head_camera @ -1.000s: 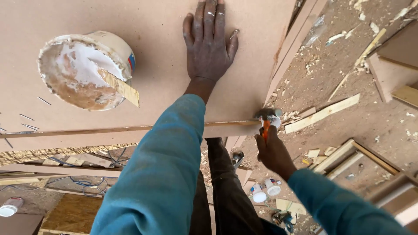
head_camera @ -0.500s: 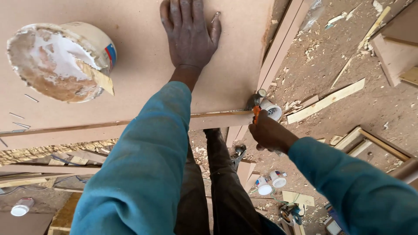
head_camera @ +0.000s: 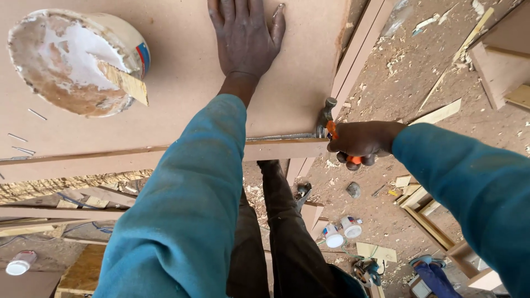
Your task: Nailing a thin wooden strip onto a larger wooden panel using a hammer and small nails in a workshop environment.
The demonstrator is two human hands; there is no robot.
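Left hand [head_camera: 245, 38] lies flat, fingers spread, on a brown board [head_camera: 182, 94]. Right hand [head_camera: 361, 140] fingers grip an orange-handled hammer [head_camera: 327, 122], its head just beyond them at the board's near edge.

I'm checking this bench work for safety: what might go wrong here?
The hammer in the right hand sits at the board's edge; a glancing blow might chip it. The left hand lies flat on the board near the hammer, within reach of a stray swing. Loose nails near the glue tub may roll off.
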